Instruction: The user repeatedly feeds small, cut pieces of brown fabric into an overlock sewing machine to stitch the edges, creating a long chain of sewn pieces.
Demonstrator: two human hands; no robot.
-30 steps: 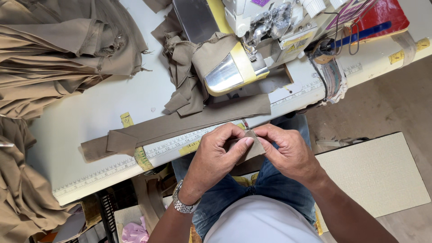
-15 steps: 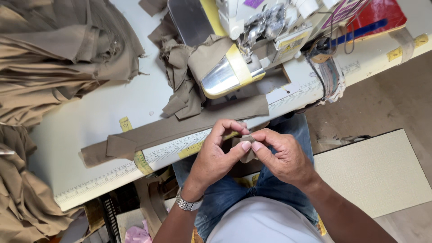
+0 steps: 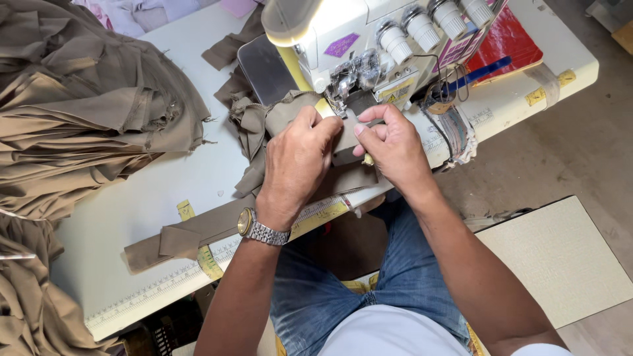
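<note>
From the head camera, I am looking down on a white sewing table (image 3: 132,217) with a cream overlock machine (image 3: 343,33) at its far edge. I am bringing both hands right up to the presser foot (image 3: 347,84). My left hand (image 3: 297,158) is lying knuckles-up over a narrow khaki fabric strip (image 3: 198,227), fingers curled and pressing the cloth down just in front of the foot. My right hand (image 3: 394,146) is pinching the strip's leading end between thumb and forefinger, its fingertips almost touching those of the left. A metal wristwatch (image 3: 258,229) is sitting on my left wrist.

The strip is running from under my hands back along the table's near edge, across the printed ruler tape (image 3: 158,290), and ending in a folded tail toward the left. I am judging it as light, limp and thin: it will sag and twist wherever it is not held, and the raw edges may fray. The best hold looks to be a flat pinch at the leading end, with the other hand spread just behind to keep the layers aligned.

A large heap of khaki cloth (image 3: 79,112) is piling up on the left, well apart from my hands. A red book (image 3: 508,46) is lying behind the machine.
</note>
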